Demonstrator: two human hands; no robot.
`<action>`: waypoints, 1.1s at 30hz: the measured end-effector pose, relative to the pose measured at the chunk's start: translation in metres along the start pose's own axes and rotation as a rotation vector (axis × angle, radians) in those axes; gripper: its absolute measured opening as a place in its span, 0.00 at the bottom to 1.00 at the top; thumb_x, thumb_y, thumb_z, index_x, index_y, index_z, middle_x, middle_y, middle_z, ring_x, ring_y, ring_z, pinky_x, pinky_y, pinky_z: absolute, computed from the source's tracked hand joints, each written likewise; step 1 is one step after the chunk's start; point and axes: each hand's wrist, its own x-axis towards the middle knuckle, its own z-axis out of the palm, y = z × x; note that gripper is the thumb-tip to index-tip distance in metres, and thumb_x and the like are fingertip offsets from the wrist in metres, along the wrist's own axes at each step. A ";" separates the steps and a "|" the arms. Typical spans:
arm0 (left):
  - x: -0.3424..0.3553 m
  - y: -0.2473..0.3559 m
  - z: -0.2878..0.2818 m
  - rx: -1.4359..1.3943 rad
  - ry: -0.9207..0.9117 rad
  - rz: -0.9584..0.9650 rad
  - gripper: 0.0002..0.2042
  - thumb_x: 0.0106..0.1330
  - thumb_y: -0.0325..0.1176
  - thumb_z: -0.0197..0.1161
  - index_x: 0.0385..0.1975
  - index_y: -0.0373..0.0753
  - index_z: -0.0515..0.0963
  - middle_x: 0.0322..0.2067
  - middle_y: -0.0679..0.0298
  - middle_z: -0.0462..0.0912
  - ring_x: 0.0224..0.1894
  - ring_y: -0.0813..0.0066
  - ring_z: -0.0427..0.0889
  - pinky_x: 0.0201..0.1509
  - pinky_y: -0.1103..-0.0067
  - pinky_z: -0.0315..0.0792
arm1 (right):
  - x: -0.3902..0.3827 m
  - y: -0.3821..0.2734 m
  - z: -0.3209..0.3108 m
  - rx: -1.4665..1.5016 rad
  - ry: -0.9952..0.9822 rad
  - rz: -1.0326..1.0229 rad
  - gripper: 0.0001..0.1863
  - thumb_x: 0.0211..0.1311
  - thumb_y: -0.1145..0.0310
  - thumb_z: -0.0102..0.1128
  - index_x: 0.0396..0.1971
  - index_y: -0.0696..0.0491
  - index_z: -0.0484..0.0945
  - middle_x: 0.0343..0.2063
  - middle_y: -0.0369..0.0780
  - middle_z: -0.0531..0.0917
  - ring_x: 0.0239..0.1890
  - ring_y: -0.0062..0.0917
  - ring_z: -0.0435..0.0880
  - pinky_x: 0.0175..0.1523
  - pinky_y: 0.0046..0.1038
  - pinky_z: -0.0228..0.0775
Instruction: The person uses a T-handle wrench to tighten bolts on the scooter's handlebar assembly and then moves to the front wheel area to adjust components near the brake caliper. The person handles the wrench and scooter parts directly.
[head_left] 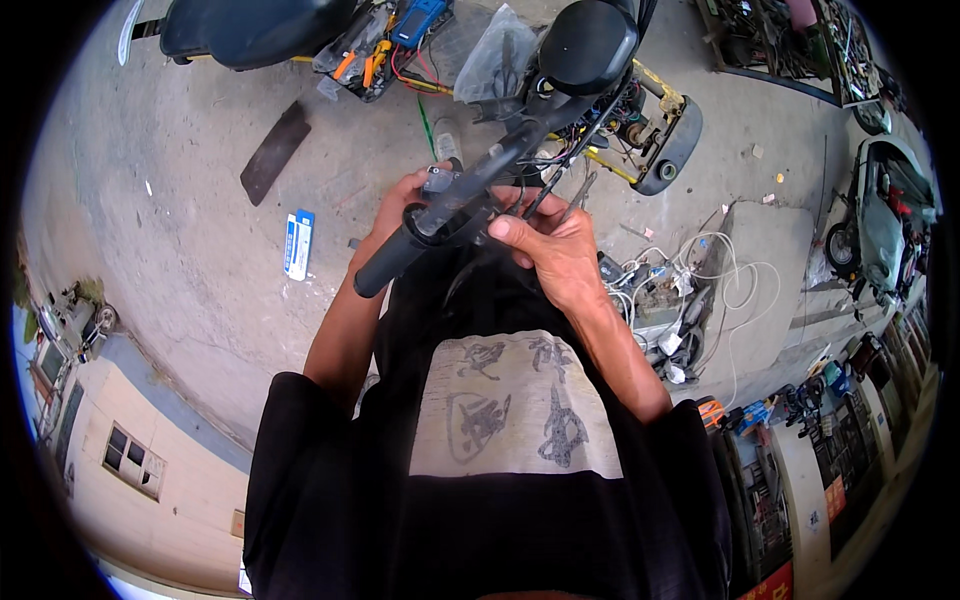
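A black scooter handlebar (440, 215) with a rubber grip (385, 265) runs diagonally in front of me. My left hand (400, 205) reaches behind the bar and holds a small grey switch part (438, 180) near it. My right hand (555, 250) is closed on the bar's underside, fingers pinching black cables by the bar. The scooter's round black headlight housing (588, 45) sits above, with loose wires (580, 130) hanging out below it.
A blue and white box (298, 243) and a dark flat strip (274, 152) lie on the concrete floor at left. An open tool case (385, 45) sits at the top. A tangle of white cables and parts (680, 290) lies at right. Another scooter (885, 215) is parked far right.
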 end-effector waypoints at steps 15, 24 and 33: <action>0.006 -0.031 -0.008 0.420 0.063 0.108 0.20 0.78 0.47 0.56 0.62 0.43 0.75 0.55 0.62 0.83 0.55 0.69 0.82 0.56 0.72 0.80 | 0.029 0.030 -0.014 -0.307 0.047 -0.131 0.20 0.60 0.72 0.78 0.50 0.59 0.84 0.31 0.28 0.83 0.30 0.08 0.73 0.37 0.17 0.69; 0.030 -0.079 -0.025 0.244 0.122 -0.073 0.24 0.76 0.53 0.54 0.63 0.45 0.73 0.58 0.62 0.79 0.57 0.65 0.81 0.60 0.65 0.76 | 0.045 0.047 -0.007 -0.063 0.001 -0.125 0.20 0.59 0.74 0.78 0.50 0.60 0.82 0.29 0.29 0.81 0.29 0.09 0.74 0.35 0.16 0.69; 0.026 -0.097 -0.024 0.045 0.126 -0.061 0.17 0.76 0.47 0.58 0.54 0.43 0.77 0.44 0.65 0.84 0.45 0.68 0.85 0.48 0.69 0.81 | 0.046 0.041 -0.010 -0.213 -0.001 -0.177 0.25 0.59 0.73 0.79 0.54 0.62 0.80 0.33 0.30 0.81 0.32 0.10 0.76 0.38 0.17 0.72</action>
